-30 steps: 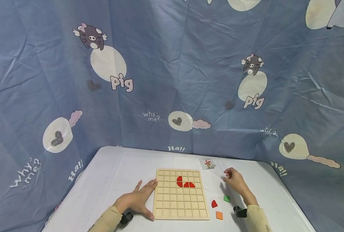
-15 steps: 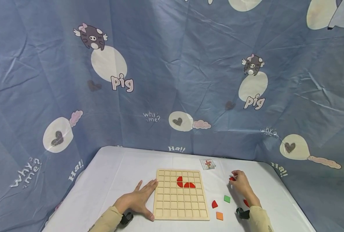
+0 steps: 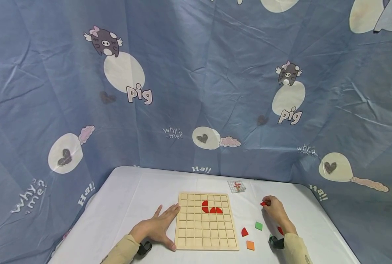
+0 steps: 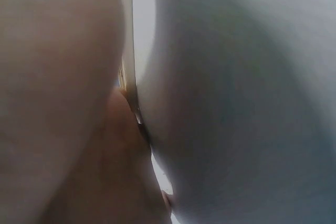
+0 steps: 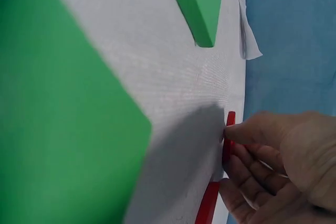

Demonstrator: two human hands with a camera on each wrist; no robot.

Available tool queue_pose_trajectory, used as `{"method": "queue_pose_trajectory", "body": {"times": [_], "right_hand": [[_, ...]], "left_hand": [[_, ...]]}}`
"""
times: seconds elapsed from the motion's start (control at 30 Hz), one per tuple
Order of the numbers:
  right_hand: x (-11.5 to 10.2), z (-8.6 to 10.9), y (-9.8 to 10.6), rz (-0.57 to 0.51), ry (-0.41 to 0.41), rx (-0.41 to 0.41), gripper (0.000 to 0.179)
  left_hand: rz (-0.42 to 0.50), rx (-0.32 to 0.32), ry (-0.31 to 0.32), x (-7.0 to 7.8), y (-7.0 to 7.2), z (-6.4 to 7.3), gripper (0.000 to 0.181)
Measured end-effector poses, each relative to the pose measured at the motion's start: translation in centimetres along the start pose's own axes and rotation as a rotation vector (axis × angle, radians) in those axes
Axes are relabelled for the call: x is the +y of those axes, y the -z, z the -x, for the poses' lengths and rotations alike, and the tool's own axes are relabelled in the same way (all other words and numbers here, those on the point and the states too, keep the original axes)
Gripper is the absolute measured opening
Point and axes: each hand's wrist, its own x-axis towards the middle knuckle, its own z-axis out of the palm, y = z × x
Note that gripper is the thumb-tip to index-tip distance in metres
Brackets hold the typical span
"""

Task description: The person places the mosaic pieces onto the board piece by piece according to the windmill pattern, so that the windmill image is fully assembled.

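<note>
My right hand (image 3: 276, 212) is at the right of the table, pinching a red piece (image 3: 263, 204) between thumb and fingers. The right wrist view shows the held red piece (image 5: 228, 145) edge-on, close to the cloth. Another red piece (image 5: 207, 204) lies beside the fingertips there. With fingers spread straight, my left hand (image 3: 158, 226) rests against the left edge of a wooden grid board (image 3: 197, 236). Several red quarter-circle pieces (image 3: 205, 209) sit in the board's upper cells. Blurred skin fills much of the left wrist view, with the board's edge (image 4: 127, 40) beside it.
Right of the board lie a red quarter-circle (image 3: 244, 232), an orange square (image 3: 250, 245) and a green piece (image 3: 259, 226). Another red piece (image 3: 280, 230) is partly hidden by my right wrist. A small pattern card (image 3: 236, 186) lies behind the board. Patterned blue cloth (image 3: 182, 110) hangs beyond.
My right hand has shifted rightward, away from the board, and a red piece now shows in its pinch. Over the last half second its fingers turned slightly. The left hand stays put.
</note>
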Motion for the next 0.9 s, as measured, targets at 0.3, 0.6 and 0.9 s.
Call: {"method": "queue_pose_trajectory", "body": {"times": [0.3,0.6,0.9], "right_hand": [[-0.8,0.1,0.3,0.032,-0.023,-0.028,0.016],[-1.2,0.2,0.2,0.028,-0.073,-0.063,0.015],[-1.6,0.5,-0.1,0.061,-0.125,-0.082,0.021]], "left_hand": [[-0.016,0.004,0.001,-0.2,0.0,-0.2,0.14],[-0.016,0.006,-0.009,-0.2,0.0,-0.1,0.138],[-0.008,0.005,-0.007,0.0,0.0,0.0,0.138]]}}
